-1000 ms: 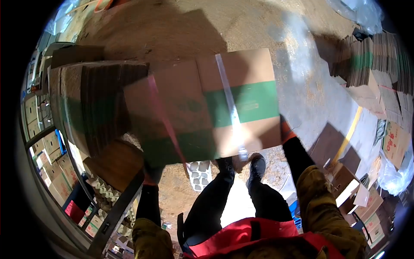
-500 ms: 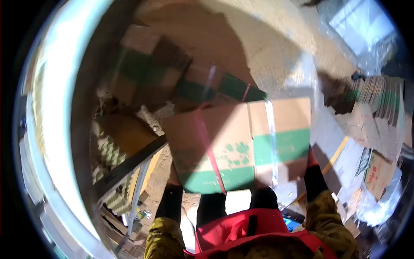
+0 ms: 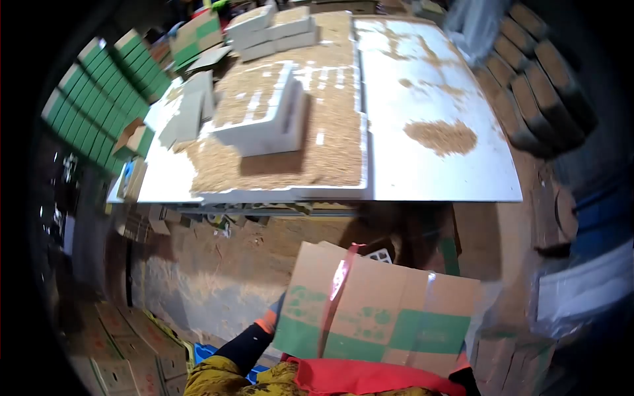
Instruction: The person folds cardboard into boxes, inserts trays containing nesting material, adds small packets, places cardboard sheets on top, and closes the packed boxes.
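Between my two hands is a strapped cardboard bundle (image 3: 370,294), brown with a green band and green printed marks. A shiny pinkish-red strap runs down its left part and a clear strap down its right. My left hand (image 3: 271,318), with an orange cuff, grips the left edge; its fingertips go out of sight behind the cardboard. At the lower right edge is my right hand (image 3: 463,358), mostly hidden by the bundle, closed on that side. The bundle is tilted, held in front of my red apron (image 3: 376,377).
Ahead stands a white-topped table (image 3: 436,178) with a grain-covered area (image 3: 330,158), a grain pile (image 3: 441,136) and white foam trays (image 3: 261,135). Green-and-brown boxes (image 3: 105,99) are stacked at left, brown bundles (image 3: 541,89) at right. Cartons (image 3: 125,356) stand lower left.
My view has swung from the floor and stacked cardboard to the table. The bundle stays in both hands and now sits lower and to the right in view.
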`<state>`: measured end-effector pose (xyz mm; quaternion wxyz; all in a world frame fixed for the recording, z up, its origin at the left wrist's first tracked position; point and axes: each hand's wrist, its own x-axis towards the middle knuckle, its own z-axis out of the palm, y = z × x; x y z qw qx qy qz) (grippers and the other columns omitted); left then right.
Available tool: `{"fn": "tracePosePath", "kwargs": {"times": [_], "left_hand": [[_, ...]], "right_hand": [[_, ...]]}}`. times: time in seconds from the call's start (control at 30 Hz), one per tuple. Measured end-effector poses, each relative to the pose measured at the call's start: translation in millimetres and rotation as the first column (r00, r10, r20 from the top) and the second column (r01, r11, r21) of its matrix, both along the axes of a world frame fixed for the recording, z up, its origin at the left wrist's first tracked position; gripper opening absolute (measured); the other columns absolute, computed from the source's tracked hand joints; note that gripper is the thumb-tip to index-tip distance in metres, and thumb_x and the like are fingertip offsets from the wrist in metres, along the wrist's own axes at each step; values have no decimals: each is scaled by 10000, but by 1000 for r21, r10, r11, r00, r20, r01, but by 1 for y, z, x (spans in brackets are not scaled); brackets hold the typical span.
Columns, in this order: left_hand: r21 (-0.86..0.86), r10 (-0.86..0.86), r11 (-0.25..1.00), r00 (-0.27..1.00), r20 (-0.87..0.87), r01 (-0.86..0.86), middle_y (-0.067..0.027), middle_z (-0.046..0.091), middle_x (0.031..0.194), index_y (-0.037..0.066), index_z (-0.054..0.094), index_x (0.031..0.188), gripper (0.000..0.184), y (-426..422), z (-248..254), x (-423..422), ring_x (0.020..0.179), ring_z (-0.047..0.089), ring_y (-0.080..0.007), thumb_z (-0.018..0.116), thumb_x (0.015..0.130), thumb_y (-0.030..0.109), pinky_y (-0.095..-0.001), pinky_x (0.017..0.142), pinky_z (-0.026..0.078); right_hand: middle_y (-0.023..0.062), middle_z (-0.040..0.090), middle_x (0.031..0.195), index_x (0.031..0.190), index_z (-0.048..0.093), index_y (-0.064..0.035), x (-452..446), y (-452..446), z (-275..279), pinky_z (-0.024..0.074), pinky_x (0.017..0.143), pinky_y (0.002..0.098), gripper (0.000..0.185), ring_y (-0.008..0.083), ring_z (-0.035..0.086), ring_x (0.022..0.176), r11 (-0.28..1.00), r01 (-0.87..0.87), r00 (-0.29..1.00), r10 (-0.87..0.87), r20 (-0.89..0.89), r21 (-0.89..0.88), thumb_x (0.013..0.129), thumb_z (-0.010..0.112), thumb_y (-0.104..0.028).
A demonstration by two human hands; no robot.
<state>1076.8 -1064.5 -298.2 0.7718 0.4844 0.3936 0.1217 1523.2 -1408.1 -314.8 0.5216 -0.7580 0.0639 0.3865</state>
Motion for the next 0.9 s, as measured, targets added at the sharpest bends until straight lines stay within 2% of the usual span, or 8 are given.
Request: {"fn": "tracePosePath", "kwargs": {"times": [0.13,0.2,0.47,0.57,0.67,0.7,0.77,0.9], "left_hand": [[-121,312,947,944,108,-299,-117,498,1292,38,426,1298,480,28,32,-157,1141,506,-231,586,869,180,-328,951,425],[-595,653,674,730,202,-438,-113,524,1264,44,449,1276,434,51,81,-228,1111,528,-233,563,880,182,-329,920,449],[168,584,800,812,-1,-576,-96,516,1275,49,428,1306,400,150,139,-560,1122,523,-221,487,927,161,-330,924,452],[519,459,800,864,-207,-301,-90,514,1279,50,420,1318,389,216,148,-630,1126,521,-217,459,945,153,-331,926,453],[757,339,639,833,-437,137,-84,511,1284,52,412,1329,379,306,149,-669,1130,519,-213,430,962,145,-331,927,454],[766,301,596,816,-493,243,-82,510,1285,53,410,1333,376,341,147,-675,1132,519,-211,421,968,142,-331,928,454],[487,463,722,866,188,-491,-103,541,1246,30,452,1288,373,409,146,-656,1095,536,-195,482,927,118,-311,915,441],[436,505,737,850,151,-516,-101,542,1240,23,447,1296,377,532,118,-655,1087,532,-184,476,929,101,-305,912,438]], "right_hand": [[64,586,1139,1269,488,-70,-83,113,39,483,859,314,434,179,565,1011,969,-224,974,226,-5,105,964,441,-374],[64,585,1140,1271,486,-70,-145,184,54,483,860,313,430,178,565,1012,930,-331,942,336,-7,158,965,439,-368],[65,582,1141,1275,481,-69,-424,480,137,483,862,310,416,175,566,1017,642,-657,705,709,21,394,970,435,-347],[65,581,1142,1277,478,-68,-495,579,176,483,862,309,410,174,566,1019,485,-710,608,788,96,510,971,433,-339],[65,580,1143,1278,476,-68,-534,671,198,484,863,308,405,172,566,1021,182,-863,424,766,483,471,973,432,-331],[65,579,1143,1279,476,-68,-540,698,197,484,864,308,403,172,566,1022,182,-804,460,793,399,566,974,431,-328],[58,575,1140,1279,474,-73,-544,751,183,487,855,300,382,164,566,1017,354,-383,524,844,-115,853,981,420,-305],[43,571,1148,1270,481,-88,-551,807,159,492,834,286,362,159,565,1010,414,-563,672,733,106,715,991,396,-302]]}}
